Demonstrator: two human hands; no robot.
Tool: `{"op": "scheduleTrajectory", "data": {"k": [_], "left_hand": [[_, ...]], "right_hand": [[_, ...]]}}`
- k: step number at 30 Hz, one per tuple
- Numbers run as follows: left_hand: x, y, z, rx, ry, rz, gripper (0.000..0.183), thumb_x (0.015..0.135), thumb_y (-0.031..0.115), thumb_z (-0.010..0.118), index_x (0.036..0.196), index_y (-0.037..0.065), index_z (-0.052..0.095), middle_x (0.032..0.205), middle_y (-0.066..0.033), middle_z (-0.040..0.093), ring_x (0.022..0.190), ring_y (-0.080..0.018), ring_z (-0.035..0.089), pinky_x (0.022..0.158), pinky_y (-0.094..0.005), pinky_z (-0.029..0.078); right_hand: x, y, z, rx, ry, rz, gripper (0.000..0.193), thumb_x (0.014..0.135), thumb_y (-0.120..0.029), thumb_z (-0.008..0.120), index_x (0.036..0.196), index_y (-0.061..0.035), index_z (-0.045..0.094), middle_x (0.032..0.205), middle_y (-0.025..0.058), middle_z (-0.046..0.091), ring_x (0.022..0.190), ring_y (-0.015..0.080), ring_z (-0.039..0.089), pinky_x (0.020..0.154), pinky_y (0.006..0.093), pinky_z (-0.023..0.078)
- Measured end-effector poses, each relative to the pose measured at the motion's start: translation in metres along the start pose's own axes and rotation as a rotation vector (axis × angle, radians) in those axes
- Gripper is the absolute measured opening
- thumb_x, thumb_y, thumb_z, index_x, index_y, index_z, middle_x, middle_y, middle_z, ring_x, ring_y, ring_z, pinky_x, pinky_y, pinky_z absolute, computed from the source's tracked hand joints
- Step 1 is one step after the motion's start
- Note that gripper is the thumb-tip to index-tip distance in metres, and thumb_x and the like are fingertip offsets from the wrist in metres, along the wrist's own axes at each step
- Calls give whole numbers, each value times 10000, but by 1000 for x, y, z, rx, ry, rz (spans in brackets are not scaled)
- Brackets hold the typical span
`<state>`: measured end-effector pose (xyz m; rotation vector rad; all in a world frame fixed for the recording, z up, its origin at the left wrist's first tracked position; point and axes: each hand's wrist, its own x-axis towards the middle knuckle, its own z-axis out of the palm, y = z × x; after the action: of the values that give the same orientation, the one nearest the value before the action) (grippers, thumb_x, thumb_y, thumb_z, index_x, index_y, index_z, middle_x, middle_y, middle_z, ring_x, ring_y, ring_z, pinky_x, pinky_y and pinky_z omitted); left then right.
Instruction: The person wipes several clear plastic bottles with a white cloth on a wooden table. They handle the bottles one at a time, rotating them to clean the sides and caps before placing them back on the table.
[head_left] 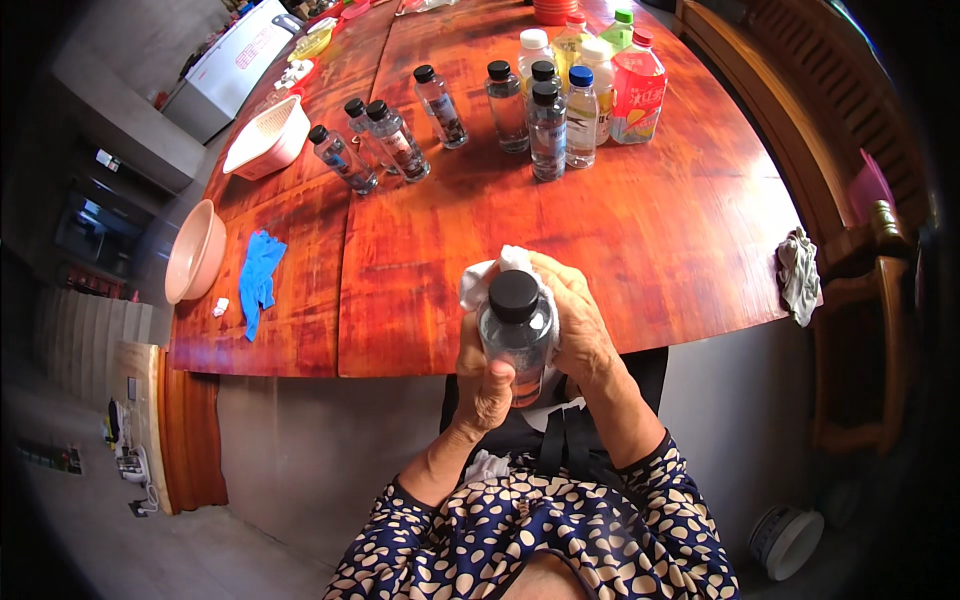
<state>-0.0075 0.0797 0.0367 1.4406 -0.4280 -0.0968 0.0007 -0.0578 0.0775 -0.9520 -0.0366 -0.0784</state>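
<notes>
A clear bottle with a black cap (514, 296) is held upright between my two hands at the near edge of the table. My left hand (484, 385) grips its left side, the thumb lying across the lower part. Against its far and right side my right hand (575, 315) presses a white cloth (478, 284), its fingers curled round the cloth and the bottle. Farther off, several similar black-capped bottles (398, 142) stand on the reddish wooden table (440, 240). What the bottle contains is hard to make out.
Bottles with coloured caps, including a red one (638, 90), stand at the far right. On the left are a pink basin (197, 252), a pink basket (268, 138) and a blue glove (259, 280). A grey rag (799, 276) hangs at the right corner; a white bucket (787, 541) is below.
</notes>
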Motion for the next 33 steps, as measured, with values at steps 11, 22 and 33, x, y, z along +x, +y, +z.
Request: {"op": "scheduleTrajectory", "data": {"k": [11,22,33], "left_hand": [[26,-23,-11,-169,367,75,812,870,716,305,1295,35,424,1178,-85,551,1045,-214,569,913,-373,462],[39,-22,-16,16,371,108,663,951,587,327,1310,40,434,1244,-100,513,1113,-190,515,943,-326,421],[45,10,4,-467,474,-51,636,884,666,395,1199,119,469,1053,-49,563,972,-196,542,858,-387,462]], "right_hand": [[-29,64,17,-687,323,-573,348,943,-131,471,1246,31,522,1190,174,577,1094,292,547,956,361,412],[-30,84,18,141,453,-243,309,976,-224,483,1197,-8,489,1083,58,580,955,117,532,849,263,434],[-23,79,-3,-808,374,-650,334,884,-100,559,1179,41,491,1070,226,556,945,336,567,810,395,464]]}}
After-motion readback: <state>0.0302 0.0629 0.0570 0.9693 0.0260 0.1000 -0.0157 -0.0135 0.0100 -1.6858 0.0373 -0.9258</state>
